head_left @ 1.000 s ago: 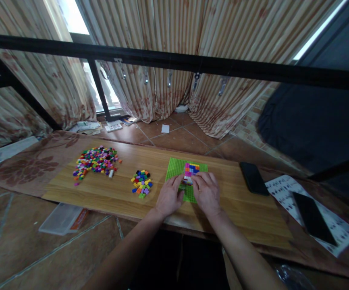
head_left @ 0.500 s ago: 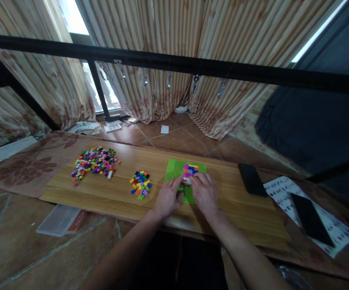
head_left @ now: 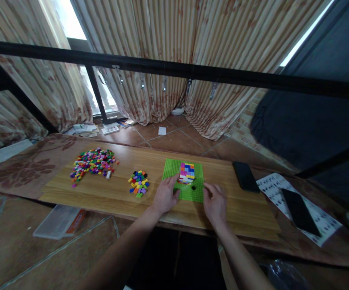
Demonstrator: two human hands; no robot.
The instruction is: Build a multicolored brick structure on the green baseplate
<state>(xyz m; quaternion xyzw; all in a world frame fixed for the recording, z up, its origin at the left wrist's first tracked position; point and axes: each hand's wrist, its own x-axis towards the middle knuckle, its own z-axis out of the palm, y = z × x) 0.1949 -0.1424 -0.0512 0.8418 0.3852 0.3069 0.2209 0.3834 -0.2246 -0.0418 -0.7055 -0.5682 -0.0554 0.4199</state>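
Observation:
A multicoloured block of building bricks (head_left: 187, 173) stands on the green baseplate (head_left: 170, 166), near its middle. My left hand (head_left: 165, 196) lies at the plate's left side with fingers apart, its fingertips close to the block's left face; whether they touch it I cannot tell. Just off the plate's right edge is my right hand (head_left: 215, 202), fingers bent and apart, with nothing visible in them. One small black brick (head_left: 193, 187) sits on the plate in front of the block.
Left of the plate lies a small pile of loose bricks (head_left: 138, 183), and farther left a larger pile (head_left: 93, 163). A black phone (head_left: 246, 176) rests on the wooden board's right end. Beyond it, another dark phone (head_left: 300, 211) lies on a printed sheet (head_left: 273, 183).
My right hand has let go of the brick block and moved right, off the baseplate. The block's top and the small black brick now show. My left hand stays beside the block.

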